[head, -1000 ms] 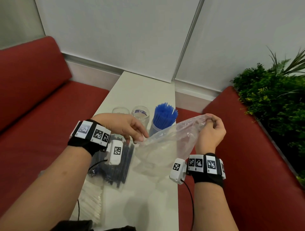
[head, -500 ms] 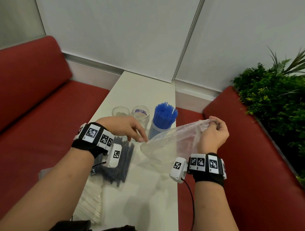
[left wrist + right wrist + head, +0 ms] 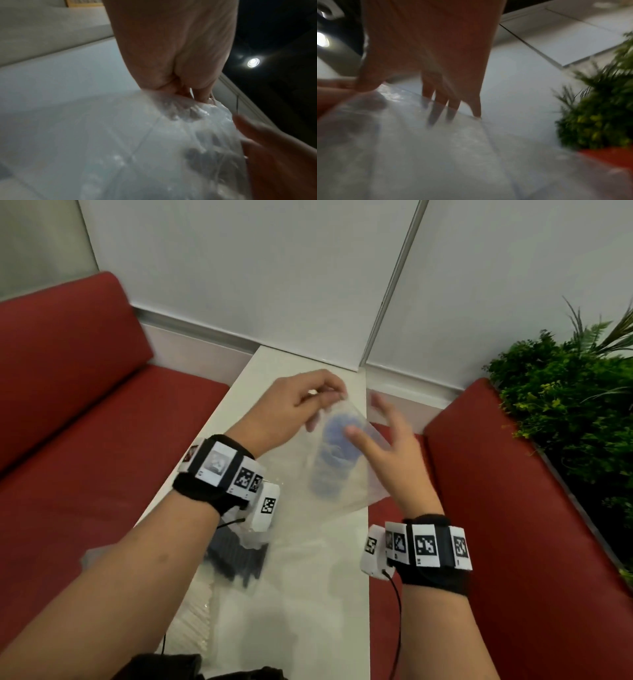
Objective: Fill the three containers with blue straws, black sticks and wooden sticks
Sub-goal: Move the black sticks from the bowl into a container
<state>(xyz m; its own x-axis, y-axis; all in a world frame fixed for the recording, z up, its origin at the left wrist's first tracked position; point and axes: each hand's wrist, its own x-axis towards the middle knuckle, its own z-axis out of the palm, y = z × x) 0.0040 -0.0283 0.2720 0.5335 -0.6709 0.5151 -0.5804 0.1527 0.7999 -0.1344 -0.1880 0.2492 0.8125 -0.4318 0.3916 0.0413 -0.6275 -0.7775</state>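
Both hands are up over the narrow white table [image 3: 301, 594]. From where I watch, my left hand [image 3: 291, 409] pinches the top edge of the clear crinkled plastic bag [image 3: 342, 484], fingers curled on it. Behind the bag, blurred, the bundle of blue straws [image 3: 337, 436] stands on the table. My right hand [image 3: 394, 453] has its fingers spread against the bag's right side.

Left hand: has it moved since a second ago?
Yes. The left hand, pinching the clear bag, has gone forward and to the right along the white table, toward the wall, and now hides the glasses.
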